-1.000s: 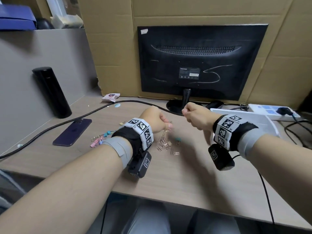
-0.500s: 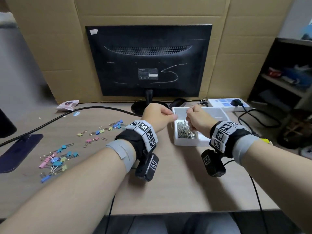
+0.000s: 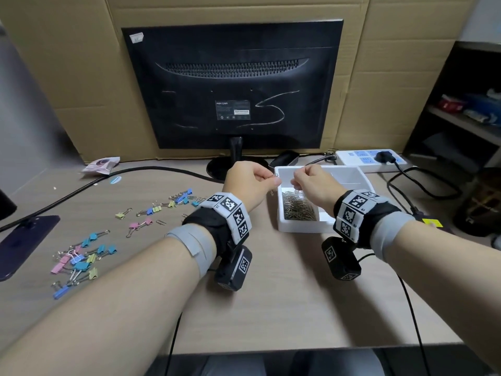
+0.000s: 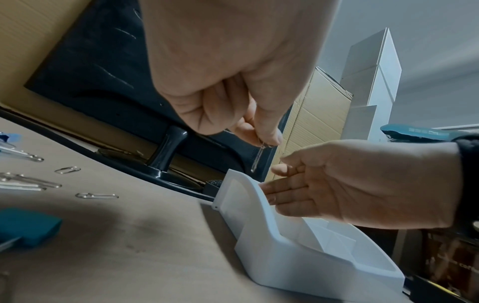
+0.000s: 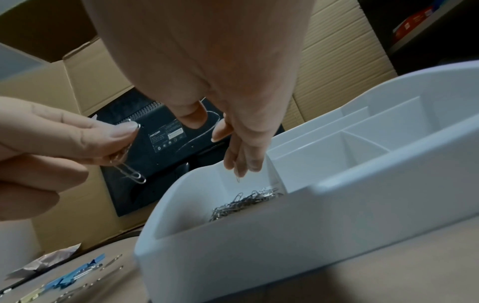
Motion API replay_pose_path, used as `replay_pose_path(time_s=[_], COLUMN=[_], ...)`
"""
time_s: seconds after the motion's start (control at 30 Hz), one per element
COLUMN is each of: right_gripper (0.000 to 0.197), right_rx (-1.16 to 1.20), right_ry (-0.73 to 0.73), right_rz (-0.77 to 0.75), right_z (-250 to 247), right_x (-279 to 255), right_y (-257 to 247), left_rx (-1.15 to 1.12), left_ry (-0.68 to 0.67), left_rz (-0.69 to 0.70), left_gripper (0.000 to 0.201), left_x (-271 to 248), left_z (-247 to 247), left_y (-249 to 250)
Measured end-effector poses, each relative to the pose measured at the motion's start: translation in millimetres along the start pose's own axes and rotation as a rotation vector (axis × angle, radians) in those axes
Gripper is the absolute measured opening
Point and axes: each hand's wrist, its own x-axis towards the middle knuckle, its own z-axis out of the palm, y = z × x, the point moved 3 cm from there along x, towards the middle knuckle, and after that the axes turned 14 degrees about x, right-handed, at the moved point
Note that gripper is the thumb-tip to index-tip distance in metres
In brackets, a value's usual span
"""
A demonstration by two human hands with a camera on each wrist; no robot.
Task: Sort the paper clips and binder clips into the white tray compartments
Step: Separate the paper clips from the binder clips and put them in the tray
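The white tray [image 3: 301, 227] stands on the desk right of centre; its near left compartment holds a pile of paper clips [image 3: 298, 208]. My left hand [image 3: 272, 180] hovers at the tray's left rim and pinches paper clips [image 4: 256, 162] between thumb and fingers, and they dangle downward. My right hand [image 3: 298, 183] hangs over that compartment with fingers straight and pointing down. One clip [image 5: 238, 179] is just under its fingertips [image 5: 243, 166]. Coloured binder clips [image 3: 81, 256] and a few loose paper clips [image 3: 161, 222] lie scattered on the desk at the left.
A monitor [image 3: 233, 85] stands behind the hands, backed by cardboard. A black cable [image 3: 135, 169] crosses the desk at the left, near a dark phone [image 3: 21, 240]. A power strip [image 3: 368, 157] lies behind the tray. A dark shelf [image 3: 461, 118] stands at the right.
Both hands moved right from above the loose clips to the tray, and the view turned with them. The right hand's fingers have straightened over the paper clip compartment.
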Motion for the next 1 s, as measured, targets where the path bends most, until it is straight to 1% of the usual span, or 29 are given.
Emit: replay_pose_path(time_s=[0.03, 0.07, 0.13, 0.2, 0.27, 0.3, 0.37, 0.47, 0.53, 0.63, 0.7, 0.8, 0.9, 1.0], right_gripper=[0.019, 0.019, 0.037, 0.041, 0.038, 0.035, 0.026, 0.019, 0.019, 0.02, 0.02, 0.022, 0.025, 0.03], right_rx=[0.01, 0.032, 0.052, 0.003, -0.02, -0.006, 0.035, 0.077, 0.134, 0.174, 0.202, 0.255, 0.322, 0.368], right_ry=[0.0, -0.003, 0.001, 0.061, 0.125, 0.153, 0.207, 0.263, 0.264, 0.248, 0.242, 0.237, 0.241, 0.256], right_rz=[0.015, 0.033, 0.031, -0.045, -0.116, -0.128, -0.131, -0.116, -0.099, -0.102, -0.106, -0.096, -0.088, -0.09], right_z=[-1.0, -2.0, -4.6, -10.5, -20.0, -25.4, -37.9, -56.9, -67.9, -76.8, -78.6, -75.6, -70.8, -67.5], right_x=[-1.2, -1.8, -2.5, -3.8, -5.5, -8.1, -10.9, -11.5, -10.6, -10.9, -10.2, -8.6, -8.4, -9.1], right_y=[-0.4, 0.9, 3.4, 1.8, 1.1, 0.1, 0.8, 5.5, 9.0, 11.5, 12.9, 14.4, 11.4, 7.5], left_rx=[-0.001, -0.004, -0.01, -0.015, -0.019, -0.021, -0.027, 0.0, 0.073, 0.282, 0.382, 0.419, 0.262, 0.181], left_ry=[0.002, 0.007, 0.018, 0.032, 0.049, 0.054, 0.051, 0.026, -0.01, -0.09, -0.13, -0.129, -0.097, -0.169], left_rz=[0.004, 0.006, 0.01, 0.016, 0.025, 0.028, 0.035, 0.054, 0.06, 0.072, 0.08, 0.075, 0.094, 0.136], left_gripper=[0.012, 0.012, 0.012, 0.012, 0.012, 0.012, 0.012, 0.013, 0.014, 0.014, 0.013, 0.021, 0.036, 0.054], left_x=[-0.2, -0.4, 0.2, 1.5, 2.3, 1.8, 1.5, 3.2, 6.5, 7.0, 5.7, 4.5, 5.9, 5.9], left_z=[0.9, 1.6, 3.2, 5.3, 9.0, 11.3, 17.6, 29.2, 38.6, 49.6, 53.8, 56.1, 57.1, 61.9], left_y=[1.6, 3.2, 7.4, 11.7, 16.1, 18.5, 24.2, 33.6, 36.8, 37.5, 37.3, 38.8, 44.1, 48.6])
